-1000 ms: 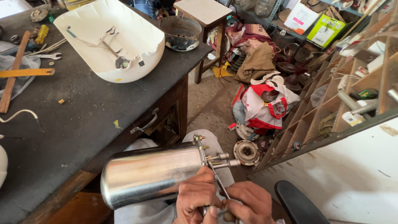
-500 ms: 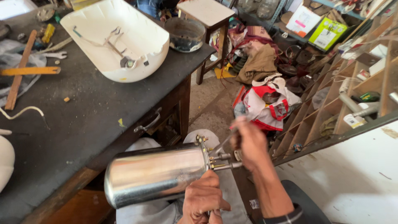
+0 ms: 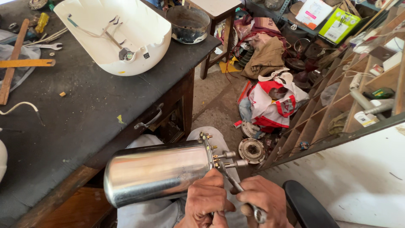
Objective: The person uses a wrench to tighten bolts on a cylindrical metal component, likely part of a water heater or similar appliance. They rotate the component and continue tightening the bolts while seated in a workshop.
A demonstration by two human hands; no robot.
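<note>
A person sits by a dark workbench with a shiny metal tank lying on its side across the lap. The left hand is under the tank's end, with its fingers curled up against the rim. How tightly it grips cannot be seen. The right hand is closed around the handle of a thin metal tool. The tip of the tool touches the small metal posts that stick out of the tank's end. On the bench sits a big white plastic shell, open side up, with wires inside it. Near it lie a wrench and a yellow wooden stick. A round dark pot stands at the bench corner. On the floor lies a red and white bag among other junk. Wooden shelves stand at the right.
</note>
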